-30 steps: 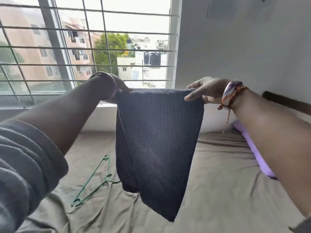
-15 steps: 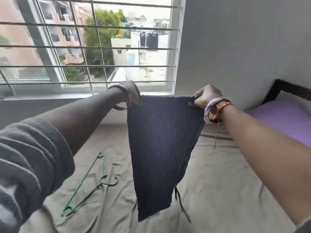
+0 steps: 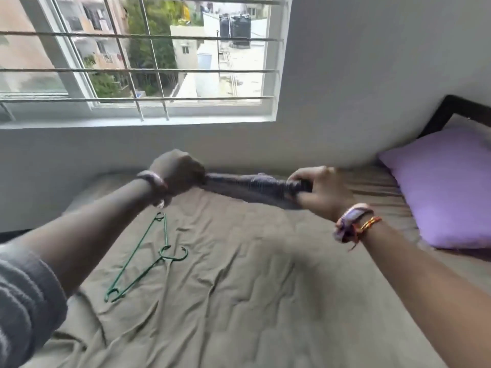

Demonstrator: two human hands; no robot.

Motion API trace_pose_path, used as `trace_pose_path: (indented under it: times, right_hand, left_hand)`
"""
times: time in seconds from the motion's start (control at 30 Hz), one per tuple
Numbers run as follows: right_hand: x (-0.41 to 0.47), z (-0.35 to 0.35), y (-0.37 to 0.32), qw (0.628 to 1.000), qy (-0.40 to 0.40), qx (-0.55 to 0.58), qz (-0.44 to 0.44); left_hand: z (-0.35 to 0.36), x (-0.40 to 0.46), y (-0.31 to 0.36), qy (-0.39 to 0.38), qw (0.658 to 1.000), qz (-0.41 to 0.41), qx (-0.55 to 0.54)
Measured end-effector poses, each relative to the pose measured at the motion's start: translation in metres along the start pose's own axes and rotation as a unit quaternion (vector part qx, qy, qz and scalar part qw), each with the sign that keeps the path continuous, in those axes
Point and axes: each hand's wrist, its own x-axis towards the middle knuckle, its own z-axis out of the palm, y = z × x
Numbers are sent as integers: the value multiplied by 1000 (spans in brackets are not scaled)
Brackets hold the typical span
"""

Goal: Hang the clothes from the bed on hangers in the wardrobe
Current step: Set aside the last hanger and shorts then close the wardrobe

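A green wire hanger [image 3: 148, 257] is lying on the olive bedsheet [image 3: 239, 301], below and left of the dark striped garment [image 3: 252, 188]. A person's left hand [image 3: 176, 172] is gripping one end of that garment in a fist, the right hand [image 3: 318, 188] pinching the other, stretching it over the bed. Keeping the cloth taut and level should ease threading it onto the hanger.

Dark garment [image 3: 249, 188] between left hand [image 3: 178, 172] and right hand [image 3: 322, 189], above bed [image 3: 239, 301].
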Motion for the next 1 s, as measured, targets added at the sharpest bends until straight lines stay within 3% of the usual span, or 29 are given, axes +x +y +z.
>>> trace_pose_path:
  times: [0.03,0.1,0.17,0.33,0.6,0.87,1.0]
  right_hand:
    - [-24,23,2,995,-93,14,9]
    - [-69,70,3,963,-262,29,54]
    - [-105,110,1,937,-338,44,78]
    - [-147,174,-26,910,-407,51,58]
    - [-125,239,-82,886,-460,62,16]
    - [-89,348,-116,867,-473,113,112]
    - [-85,404,-119,847,-484,119,185]
  left_hand:
    - [20,-24,-5,-55,997,9,45]
    - [62,-76,-21,-144,988,-54,8]
    - [95,-139,-39,-220,967,-125,-11]
    - [124,-231,-67,-280,939,-187,-68]
    - [120,-293,-136,-222,919,-304,-119]
    - [162,-256,-242,-249,885,-361,-155]
    - [210,-209,-282,-268,886,-351,-139]
